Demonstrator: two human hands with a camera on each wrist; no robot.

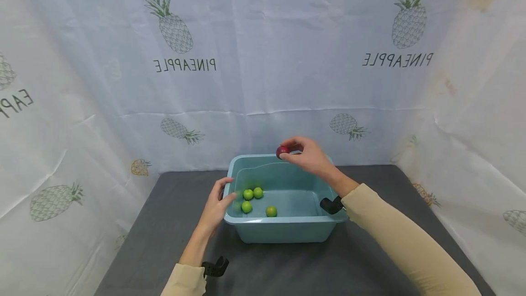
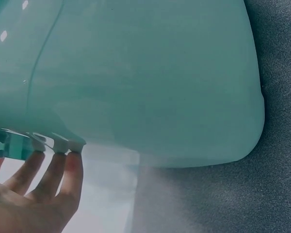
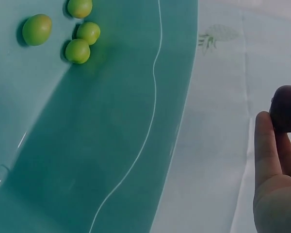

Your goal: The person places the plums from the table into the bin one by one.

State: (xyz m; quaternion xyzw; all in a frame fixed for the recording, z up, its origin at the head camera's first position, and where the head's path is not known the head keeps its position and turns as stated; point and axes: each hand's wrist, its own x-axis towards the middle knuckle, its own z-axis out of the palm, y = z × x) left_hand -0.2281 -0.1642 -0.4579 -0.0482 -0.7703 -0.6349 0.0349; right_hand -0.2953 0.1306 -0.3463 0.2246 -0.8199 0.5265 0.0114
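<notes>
Between the thumb and fingers of my right hand (image 1: pixel 310 156) is a small dark red plum (image 1: pixel 281 151), held up over the far rim of the light blue plastic basin (image 1: pixel 283 232). In the right wrist view the plum (image 3: pixel 285 109) looks nearly black at the fingertips. My left hand (image 1: pixel 216 202) grips the basin's left rim, with the thumb over the edge. The left wrist view has its fingertips against the rim beside the basin's wall (image 2: pixel 160 87). Several small green fruits lie on the basin floor, including one green fruit (image 1: pixel 271 211) apart from a cluster (image 1: pixel 248 194) at the left.
The basin stands on a dark grey cloth-covered table (image 1: pixel 164 223). A white curtain (image 1: pixel 263 81) printed with pineapples hangs behind and along both sides. Black straps with small mounts (image 1: pixel 216 267) are on both wrists, the right one overlapping the basin's right side in the head view.
</notes>
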